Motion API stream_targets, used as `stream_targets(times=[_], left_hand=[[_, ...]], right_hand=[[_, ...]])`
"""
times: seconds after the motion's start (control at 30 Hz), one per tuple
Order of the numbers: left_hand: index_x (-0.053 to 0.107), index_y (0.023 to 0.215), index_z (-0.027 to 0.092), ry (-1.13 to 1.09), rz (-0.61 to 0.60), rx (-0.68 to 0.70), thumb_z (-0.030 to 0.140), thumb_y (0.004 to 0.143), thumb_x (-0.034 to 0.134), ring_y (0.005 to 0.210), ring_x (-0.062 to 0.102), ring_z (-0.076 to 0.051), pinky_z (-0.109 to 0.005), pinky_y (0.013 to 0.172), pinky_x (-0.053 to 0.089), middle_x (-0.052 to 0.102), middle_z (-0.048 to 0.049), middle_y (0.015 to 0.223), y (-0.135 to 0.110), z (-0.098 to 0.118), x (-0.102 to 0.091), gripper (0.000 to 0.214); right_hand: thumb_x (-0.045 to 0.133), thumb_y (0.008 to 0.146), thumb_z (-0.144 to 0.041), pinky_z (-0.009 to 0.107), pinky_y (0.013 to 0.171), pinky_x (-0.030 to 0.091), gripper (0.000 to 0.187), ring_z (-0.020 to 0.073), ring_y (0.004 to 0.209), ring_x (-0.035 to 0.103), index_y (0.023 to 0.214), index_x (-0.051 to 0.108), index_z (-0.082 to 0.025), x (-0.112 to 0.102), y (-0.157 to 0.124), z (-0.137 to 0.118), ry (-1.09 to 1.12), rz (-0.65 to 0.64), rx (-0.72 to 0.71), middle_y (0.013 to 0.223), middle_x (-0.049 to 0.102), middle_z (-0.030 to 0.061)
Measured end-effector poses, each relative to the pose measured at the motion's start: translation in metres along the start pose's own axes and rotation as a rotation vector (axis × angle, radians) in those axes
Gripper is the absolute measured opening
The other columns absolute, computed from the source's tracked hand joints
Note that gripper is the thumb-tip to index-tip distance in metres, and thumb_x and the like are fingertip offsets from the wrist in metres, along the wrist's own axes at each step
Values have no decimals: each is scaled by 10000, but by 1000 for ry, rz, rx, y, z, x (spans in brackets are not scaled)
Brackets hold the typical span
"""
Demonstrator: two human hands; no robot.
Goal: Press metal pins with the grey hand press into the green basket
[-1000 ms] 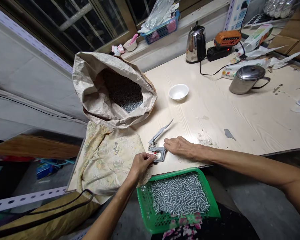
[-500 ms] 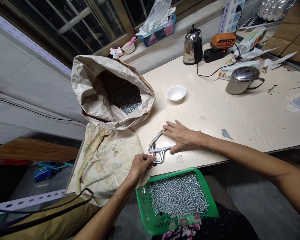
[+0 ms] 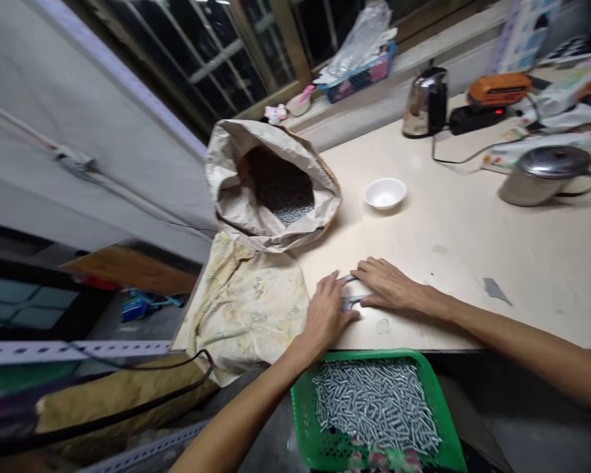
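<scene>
A metal plier-like hand press (image 3: 349, 299) lies near the front edge of the pale wooden table (image 3: 473, 249), mostly covered by both hands. My left hand (image 3: 328, 314) rests over its head end with fingers together and stretched forward. My right hand (image 3: 389, 284) lies flat on the handles, fingers extended. Below the table edge a green plastic basket (image 3: 305, 407) holds many small silvery metal pieces. A paper sack (image 3: 226, 177), open at the top and full of dark small parts, stands to the left behind a floral cloth (image 3: 246, 309).
A small white bowl (image 3: 385, 193) sits behind the hands. Farther back stand a steel kettle (image 3: 426, 102), an orange battery charger (image 3: 497, 92) with a cord, and a lidded metal mug (image 3: 546, 174). A blue basket (image 3: 359, 75) rests on the window sill. A black cable (image 3: 142, 368) loops at lower left.
The camera swung left, shifting everything rightward. My left hand moved from pinching at the press's head to lying over it; my right hand pressed down on the handles, closing them.
</scene>
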State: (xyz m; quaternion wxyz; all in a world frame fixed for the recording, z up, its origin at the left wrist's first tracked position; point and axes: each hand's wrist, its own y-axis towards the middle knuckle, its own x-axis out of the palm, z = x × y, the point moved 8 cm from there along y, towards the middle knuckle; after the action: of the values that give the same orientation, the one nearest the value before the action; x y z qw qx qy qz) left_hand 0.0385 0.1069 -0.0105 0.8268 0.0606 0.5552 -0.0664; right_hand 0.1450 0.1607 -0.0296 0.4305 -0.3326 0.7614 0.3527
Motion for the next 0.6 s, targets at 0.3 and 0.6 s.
stream_targets(times=[0.3, 0.6], left_hand=[[575, 1098, 145, 124, -282, 77, 294, 802, 692, 1064, 503, -272, -401, 910, 460, 579, -124, 1117, 28, 4, 19, 352], [641, 897, 172, 54, -214, 59, 283, 889, 596, 966, 551, -234, -366, 839, 490, 628, -77, 926, 27, 1, 22, 120]], right_hand=[[770, 734, -341, 330, 711, 421, 368, 232, 848, 514, 998, 596, -153, 8, -4, 3, -105, -63, 69, 941, 579, 80], [599, 894, -237, 294, 673, 388, 107, 186, 804, 526, 811, 588, -172, 9, 0, -3, -111, -111, 65, 840, 601, 53]])
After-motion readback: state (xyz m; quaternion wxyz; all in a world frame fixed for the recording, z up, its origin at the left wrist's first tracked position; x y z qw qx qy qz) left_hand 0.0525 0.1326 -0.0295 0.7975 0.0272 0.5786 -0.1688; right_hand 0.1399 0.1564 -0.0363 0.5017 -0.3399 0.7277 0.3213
